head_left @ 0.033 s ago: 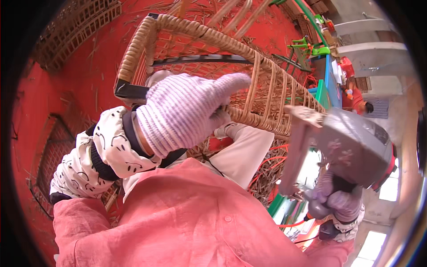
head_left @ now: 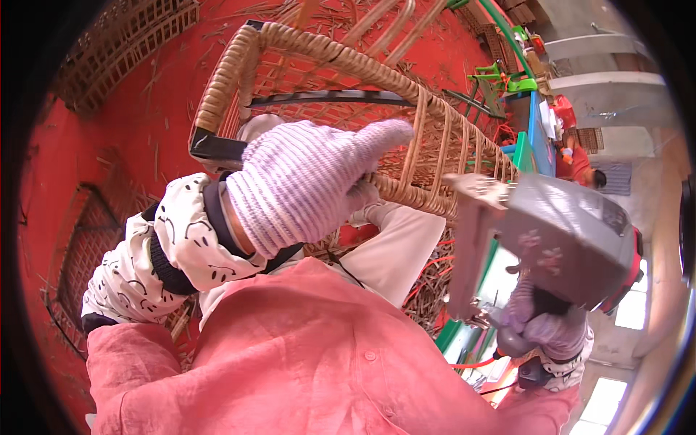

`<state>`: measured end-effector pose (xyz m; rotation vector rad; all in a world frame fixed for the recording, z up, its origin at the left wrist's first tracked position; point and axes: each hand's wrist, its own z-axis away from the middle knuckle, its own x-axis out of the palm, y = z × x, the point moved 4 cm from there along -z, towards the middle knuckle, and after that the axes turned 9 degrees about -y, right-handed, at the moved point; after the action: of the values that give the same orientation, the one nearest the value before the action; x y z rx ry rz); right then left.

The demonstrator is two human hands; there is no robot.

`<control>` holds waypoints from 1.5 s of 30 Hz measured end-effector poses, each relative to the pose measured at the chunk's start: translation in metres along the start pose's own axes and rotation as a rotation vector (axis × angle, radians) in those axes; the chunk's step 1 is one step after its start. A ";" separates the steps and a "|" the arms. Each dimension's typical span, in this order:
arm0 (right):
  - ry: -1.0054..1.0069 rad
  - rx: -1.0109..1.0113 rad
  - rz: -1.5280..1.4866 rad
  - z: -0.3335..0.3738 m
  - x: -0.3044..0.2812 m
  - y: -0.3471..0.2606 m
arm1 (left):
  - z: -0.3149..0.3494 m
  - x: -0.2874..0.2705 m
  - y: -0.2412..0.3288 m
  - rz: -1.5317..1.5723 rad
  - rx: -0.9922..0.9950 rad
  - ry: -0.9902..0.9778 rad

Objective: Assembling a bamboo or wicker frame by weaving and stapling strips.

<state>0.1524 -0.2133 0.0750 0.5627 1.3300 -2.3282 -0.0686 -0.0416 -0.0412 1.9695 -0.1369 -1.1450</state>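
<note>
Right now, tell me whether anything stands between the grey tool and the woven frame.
Nothing visible stands between the grey tool in the right hand and the woven frame. The left hand grips the frame, off to the tool's left.

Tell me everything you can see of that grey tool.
The grey tool has a bulky, hard-looking body, a narrow front bar and a red and black rear. The gloved right hand holds it up by its handle beside the woven frame; contact there is unclear. An orange hose seems to join it.
</note>
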 end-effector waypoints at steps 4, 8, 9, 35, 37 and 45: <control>-0.150 0.097 -0.171 -0.022 0.018 -0.015 | 0.007 -0.003 0.000 -0.048 -0.019 -0.014; -0.167 0.090 0.076 -0.031 0.054 -0.063 | 0.005 0.002 -0.007 -0.063 0.022 0.000; 0.000 0.250 -0.070 -0.024 0.055 -0.068 | 0.004 0.002 -0.005 -0.071 0.036 0.007; -0.389 0.457 0.401 -0.042 0.040 -0.062 | 0.006 -0.002 -0.003 -0.063 0.017 -0.103; -0.266 0.207 0.344 -0.047 0.049 -0.066 | 0.007 -0.003 -0.004 -0.101 0.032 -0.094; -0.020 0.003 -0.303 0.000 0.015 -0.016 | -0.023 0.000 0.006 -0.276 0.280 -0.046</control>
<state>0.1317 -0.2080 0.0783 0.3569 1.4909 -2.5661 -0.0495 -0.0313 -0.0315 2.2610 -0.0521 -1.4121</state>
